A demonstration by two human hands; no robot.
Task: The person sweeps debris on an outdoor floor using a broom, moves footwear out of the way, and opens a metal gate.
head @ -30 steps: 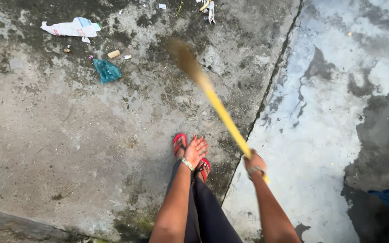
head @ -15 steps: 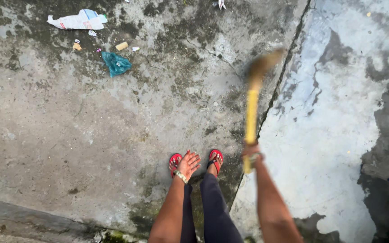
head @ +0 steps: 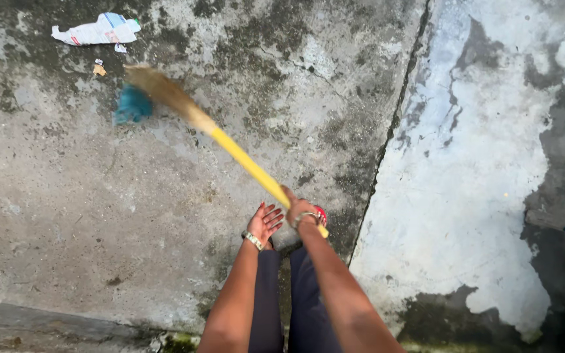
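Your right hand (head: 300, 210) is clenched around the broom (head: 230, 147), and your left hand (head: 264, 221) hangs loose, fingers spread, just beside it. The yellow handle runs far-left over stained, cracked concrete (head: 165, 216), bristles blurred beside a teal scrap (head: 131, 108), white litter (head: 96, 31) farther off.

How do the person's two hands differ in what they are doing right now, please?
The right hand is closed around the yellow-handled broom; the left hand is open, fingers spread, holding nothing. The right hand reaches across the body; the left hand hangs over the feet. Both wear a wristband.
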